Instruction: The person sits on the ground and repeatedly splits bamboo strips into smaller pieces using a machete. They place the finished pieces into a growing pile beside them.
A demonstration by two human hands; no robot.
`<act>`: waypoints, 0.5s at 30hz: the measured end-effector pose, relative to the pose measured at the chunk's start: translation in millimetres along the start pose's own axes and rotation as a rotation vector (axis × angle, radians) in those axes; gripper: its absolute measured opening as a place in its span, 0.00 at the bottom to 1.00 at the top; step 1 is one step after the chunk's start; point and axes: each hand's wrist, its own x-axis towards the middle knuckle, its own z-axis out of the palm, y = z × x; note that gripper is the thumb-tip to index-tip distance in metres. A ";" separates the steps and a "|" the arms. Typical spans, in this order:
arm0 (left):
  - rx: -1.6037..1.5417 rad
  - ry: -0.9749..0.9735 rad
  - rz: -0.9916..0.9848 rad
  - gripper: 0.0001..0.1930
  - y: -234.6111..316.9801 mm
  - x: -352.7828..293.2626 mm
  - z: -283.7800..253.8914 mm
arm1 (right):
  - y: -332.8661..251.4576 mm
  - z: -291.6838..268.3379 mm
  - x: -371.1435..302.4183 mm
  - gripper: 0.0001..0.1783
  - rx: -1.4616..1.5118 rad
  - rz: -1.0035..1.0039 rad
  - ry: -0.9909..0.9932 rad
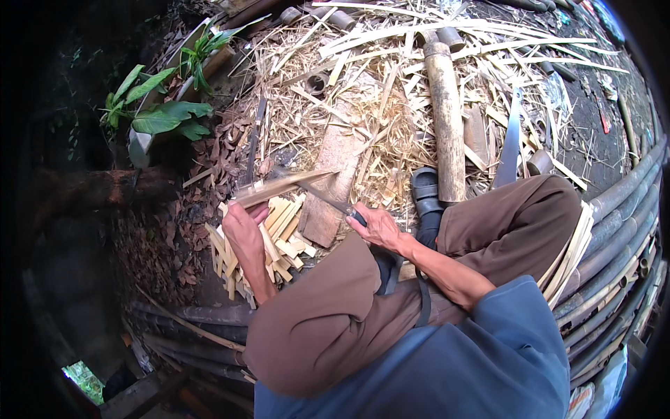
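Note:
My left hand [244, 227] is closed round the near end of a split bamboo strip [286, 183], which slants away to the right. In my right hand [379, 227] is the dark handle of a knife [328, 199]; its blade points up and left and meets the strip, with the tip blurred. Below the strip lies a pile of short, pale bamboo pieces [283, 227], right beside my left hand. A flat wooden board [322, 216] rests on the ground between my hands, its far part strewn with shavings.
A thick bamboo log [447, 119] lies beyond my sandalled foot [427, 199]. Right of it is a saw blade [511, 140]. Shavings and long strips [474, 28] cover the far ground. Dark bamboo poles [614, 230] are stacked at right; green plants [164, 115] stand at left.

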 end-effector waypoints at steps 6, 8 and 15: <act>-0.033 0.017 0.157 0.28 -16.6 31.1 19.6 | 56.6 -13.1 2.3 0.25 -0.140 0.322 0.071; -0.421 0.117 0.293 0.30 -20.0 40.6 36.5 | 43.0 -22.9 2.8 0.26 0.142 0.426 0.046; -0.976 0.071 0.214 0.36 -12.6 78.6 80.9 | 11.2 -53.1 17.3 0.25 0.503 0.715 0.139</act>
